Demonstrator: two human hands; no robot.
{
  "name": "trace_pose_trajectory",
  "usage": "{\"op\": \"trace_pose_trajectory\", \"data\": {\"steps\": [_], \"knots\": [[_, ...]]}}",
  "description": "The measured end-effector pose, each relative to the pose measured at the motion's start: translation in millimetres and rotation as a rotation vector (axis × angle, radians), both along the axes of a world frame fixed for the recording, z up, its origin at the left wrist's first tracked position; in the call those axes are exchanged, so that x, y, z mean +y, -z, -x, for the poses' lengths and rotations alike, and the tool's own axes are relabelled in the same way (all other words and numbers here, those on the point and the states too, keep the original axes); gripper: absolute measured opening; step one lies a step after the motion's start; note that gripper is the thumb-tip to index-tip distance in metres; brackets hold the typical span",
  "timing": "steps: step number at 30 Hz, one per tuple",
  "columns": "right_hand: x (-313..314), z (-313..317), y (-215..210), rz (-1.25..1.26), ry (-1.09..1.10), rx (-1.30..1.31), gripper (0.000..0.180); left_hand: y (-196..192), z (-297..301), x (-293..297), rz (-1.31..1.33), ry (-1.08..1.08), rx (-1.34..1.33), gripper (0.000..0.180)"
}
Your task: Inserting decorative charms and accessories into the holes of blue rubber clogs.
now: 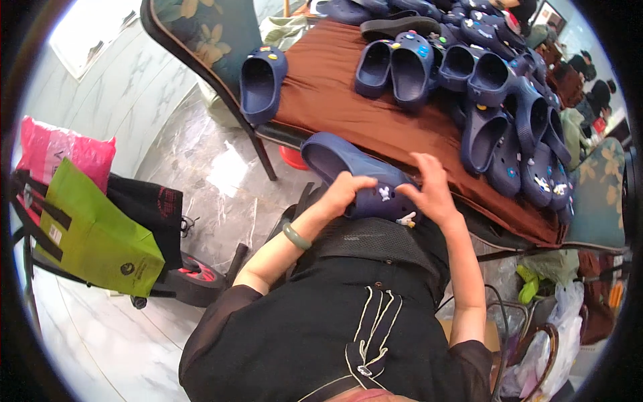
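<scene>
A navy blue clog (365,167) lies sideways above my lap, its heel opening to the left and its toe to the right. My left hand (343,192) grips its near side, with a green bangle on the wrist. By the toe, my right hand (437,195) has thumb and fingers spread apart and holds nothing; I cannot tell whether the thumb touches the clog. A white charm (384,193) sits on the upper between my hands, and a white and yellow charm (406,219) is lower at the toe.
Ahead, a table with a brown cloth (321,74) bears a single navy clog (262,84) at left and a heap of charm-decorated clogs (492,74) at right. Flowered chairs (207,33) flank it. A green bag (100,228) and pink package (67,154) are at left.
</scene>
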State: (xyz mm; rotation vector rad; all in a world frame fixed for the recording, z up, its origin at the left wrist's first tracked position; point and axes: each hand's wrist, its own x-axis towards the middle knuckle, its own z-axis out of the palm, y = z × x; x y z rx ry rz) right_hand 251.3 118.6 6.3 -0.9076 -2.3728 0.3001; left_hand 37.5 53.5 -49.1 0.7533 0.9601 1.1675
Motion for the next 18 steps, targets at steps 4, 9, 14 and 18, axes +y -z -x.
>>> {"op": "trace_pose_trajectory", "data": {"steps": [4, 9, 14, 18], "knots": [[30.9, -12.2, 6.0, 0.204, 0.132, 0.524, 0.032, -12.9, 44.3, -3.6, 0.054, -0.219, -0.366, 0.024], [55.5, -3.0, 27.9, 0.351, 0.188, 0.607, 0.022, -75.1, 71.0, -14.9, -0.127, -0.478, -0.536, 0.038], [46.7, 49.3, 34.7, 0.034, -0.023, 0.333, 0.016, -110.1, 114.3, -32.5, -0.539, -0.326, -0.757, 0.044], [46.1, 82.5, 32.6, -0.148, -0.13, 0.113, 0.02, -96.0, 178.9, -29.5, -0.684, -0.641, -0.736, 0.026]]}}
